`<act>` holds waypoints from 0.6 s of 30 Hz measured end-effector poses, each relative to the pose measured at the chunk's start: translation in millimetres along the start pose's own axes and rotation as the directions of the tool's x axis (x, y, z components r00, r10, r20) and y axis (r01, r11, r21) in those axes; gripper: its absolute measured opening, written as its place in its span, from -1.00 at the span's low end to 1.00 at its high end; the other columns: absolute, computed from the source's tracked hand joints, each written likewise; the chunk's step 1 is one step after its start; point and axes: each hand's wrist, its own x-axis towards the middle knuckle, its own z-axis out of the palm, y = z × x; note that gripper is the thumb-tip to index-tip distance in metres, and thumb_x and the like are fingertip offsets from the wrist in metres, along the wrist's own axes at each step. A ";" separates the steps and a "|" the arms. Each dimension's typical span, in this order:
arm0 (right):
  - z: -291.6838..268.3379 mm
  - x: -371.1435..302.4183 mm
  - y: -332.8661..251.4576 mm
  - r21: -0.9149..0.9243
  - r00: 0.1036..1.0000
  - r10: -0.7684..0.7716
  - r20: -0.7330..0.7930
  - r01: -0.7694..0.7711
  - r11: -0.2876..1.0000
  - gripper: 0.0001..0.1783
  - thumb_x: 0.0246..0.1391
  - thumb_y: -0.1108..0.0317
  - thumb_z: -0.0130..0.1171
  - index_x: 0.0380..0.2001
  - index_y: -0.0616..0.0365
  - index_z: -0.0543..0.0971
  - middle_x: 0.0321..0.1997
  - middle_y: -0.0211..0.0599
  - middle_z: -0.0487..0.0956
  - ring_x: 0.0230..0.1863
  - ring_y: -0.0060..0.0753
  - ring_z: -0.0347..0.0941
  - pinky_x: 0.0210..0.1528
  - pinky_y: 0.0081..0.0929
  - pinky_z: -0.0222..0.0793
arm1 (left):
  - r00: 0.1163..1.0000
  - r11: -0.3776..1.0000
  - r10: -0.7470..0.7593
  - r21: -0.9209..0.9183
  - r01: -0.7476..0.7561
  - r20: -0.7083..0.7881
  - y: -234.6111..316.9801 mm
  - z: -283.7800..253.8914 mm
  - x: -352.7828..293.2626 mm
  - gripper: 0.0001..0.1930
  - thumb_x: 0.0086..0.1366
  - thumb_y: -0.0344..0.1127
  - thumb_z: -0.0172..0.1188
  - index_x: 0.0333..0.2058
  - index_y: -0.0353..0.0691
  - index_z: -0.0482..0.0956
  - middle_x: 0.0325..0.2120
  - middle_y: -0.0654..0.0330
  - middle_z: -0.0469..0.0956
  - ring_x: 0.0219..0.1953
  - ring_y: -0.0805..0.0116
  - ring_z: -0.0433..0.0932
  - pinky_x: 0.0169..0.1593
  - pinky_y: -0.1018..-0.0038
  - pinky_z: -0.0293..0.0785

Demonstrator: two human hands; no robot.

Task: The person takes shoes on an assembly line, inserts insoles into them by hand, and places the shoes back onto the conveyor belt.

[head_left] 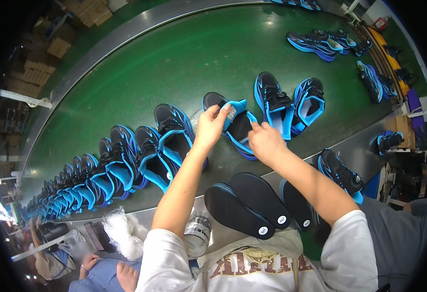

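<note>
- We see the black-and-blue shoe (239, 130) at centre, on the green work surface (140, 73), between the hands, its toe pointing to the upper left.
- Left hand (210, 127): we note thumb and fingers pinching the bright-blue tongue (231, 112), which bears a pale label.
- Right hand (268, 143): we observe the fingers grasping the blue collar edge opposite; their exact hold is partly hidden.
- Just right of this shoe, we find two similar shoes (274, 106) side by side; to its left, a long row of shoes (121, 155) curves away.
- Nearer the wearer, we mark black insoles (258, 194) with white round stickers, and a clear plastic bag (121, 231) at lower left.
- Beside the bag, we see a co-worker's blue garment (101, 280).
</note>
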 end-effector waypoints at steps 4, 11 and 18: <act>-5.9 -3.5 -7.8 0.164 0.999 0.029 -0.024 -0.025 0.986 -0.84 -0.05 0.35 -0.02 -0.44 0.19 0.48 -0.28 0.00 0.43 -0.27 -0.06 0.44 -0.30 -0.24 0.41 | 1.000 0.997 -0.011 -0.070 0.010 -0.006 -10.8 -1.4 1.1 -0.61 0.16 -0.06 0.11 -0.40 -0.38 0.48 -0.69 0.33 0.35 -0.59 0.63 0.24 -0.54 0.61 0.19; -46.6 4.0 8.0 0.140 0.915 -0.125 0.383 0.076 0.987 -0.76 -0.24 0.26 0.13 -0.56 0.23 0.51 -0.44 -0.07 0.49 -0.36 -0.06 0.41 -0.21 -0.25 0.36 | 0.997 0.988 0.039 0.151 -0.029 -0.062 1.0 -6.2 -10.7 -0.47 0.08 0.01 0.13 -0.10 -0.29 0.44 -0.58 0.06 0.51 -0.47 0.22 0.52 -0.35 0.41 0.39; 3.7 12.0 25.8 0.132 0.925 -0.378 -0.031 0.379 0.916 -0.89 -0.19 0.43 0.03 -0.55 0.26 0.47 -0.41 -0.13 0.45 -0.29 -0.17 0.38 -0.26 -0.29 0.38 | 1.000 0.999 0.004 -0.043 -0.004 0.005 -6.8 -2.6 -2.7 -0.67 0.16 -0.11 0.11 -0.50 -0.34 0.43 -0.68 0.32 0.34 -0.57 0.61 0.21 -0.53 0.57 0.15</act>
